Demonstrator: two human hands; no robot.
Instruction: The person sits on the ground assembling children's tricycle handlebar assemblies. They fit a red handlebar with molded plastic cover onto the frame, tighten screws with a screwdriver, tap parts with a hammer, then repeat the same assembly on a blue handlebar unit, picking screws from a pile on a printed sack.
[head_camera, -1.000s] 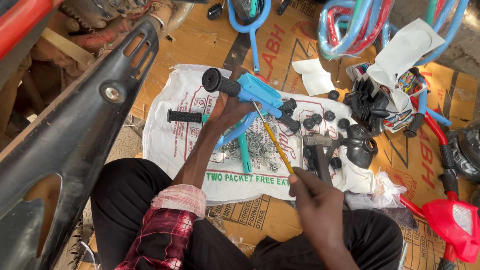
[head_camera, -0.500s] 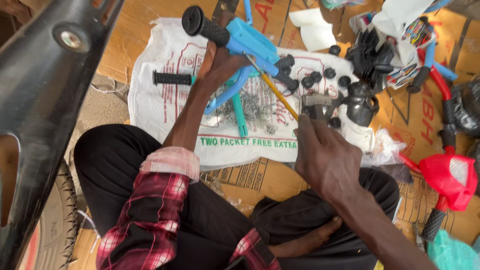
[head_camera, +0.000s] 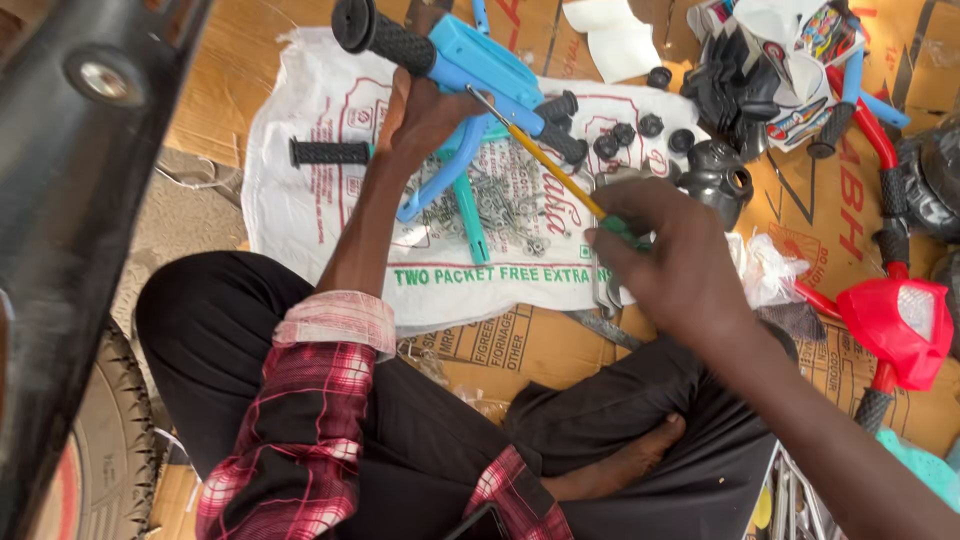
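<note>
My left hand (head_camera: 425, 115) clamps the blue handlebar part (head_camera: 480, 60) over the white sack (head_camera: 300, 200). My right hand (head_camera: 665, 255) grips the screwdriver (head_camera: 545, 160); I judge the shaft should stay in line with the screw, pressed firmly.

Flattened brown cardboard (head_camera: 520, 345) covers the sunlit floor.

Left hand (head_camera: 425, 115) gripping a light blue plastic handlebar part (head_camera: 480, 65) with a black rubber grip (head_camera: 375, 35). Right hand (head_camera: 670, 255) closed around a screwdriver (head_camera: 550, 165), yellow shaft angled up to the blue part. Underneath, a white printed sack (head_camera: 310, 190) on cardboard (head_camera: 530, 340), strewn with loose screws (head_camera: 510, 205) and black caps (head_camera: 650, 125). Red toy part (head_camera: 900, 320) at right.
</note>
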